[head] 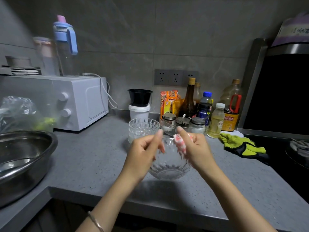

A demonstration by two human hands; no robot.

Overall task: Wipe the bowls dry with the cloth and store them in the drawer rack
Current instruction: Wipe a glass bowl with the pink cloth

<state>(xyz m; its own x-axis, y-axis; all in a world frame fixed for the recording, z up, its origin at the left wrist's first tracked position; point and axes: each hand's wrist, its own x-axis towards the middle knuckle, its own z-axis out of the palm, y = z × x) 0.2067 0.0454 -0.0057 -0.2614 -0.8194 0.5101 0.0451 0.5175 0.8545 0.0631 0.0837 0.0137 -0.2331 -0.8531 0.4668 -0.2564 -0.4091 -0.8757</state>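
Status: wiping stage, by my judgement, with storage not yet begun. The clear faceted glass bowl (168, 164) is held up off the grey speckled countertop (100, 156), near its front edge, with a shadow on the surface beneath it. The left hand (143, 153) grips the bowl at its left rim, fingers curled. The right hand (197, 149) is closed round a bunched pink-and-white checked cloth (179, 143), which sits at the right rim. A stack of matching glass bowls (143, 129) stands just behind the hands, beside a clear round tray of lidded condiment jars (184, 126). I cannot see the drawer rack from this view. Risks noted: the bowl hangs from a one-sided grip on glass I take to be wet, so a firm push of the cloth could twist it loose, and it would strike the counter or go over the front edge. A wide wiping stroke could also carry the knuckles into the stack behind and topple it. The hands are blurred, so I cannot tell exactly how the fingers lie on the rim.
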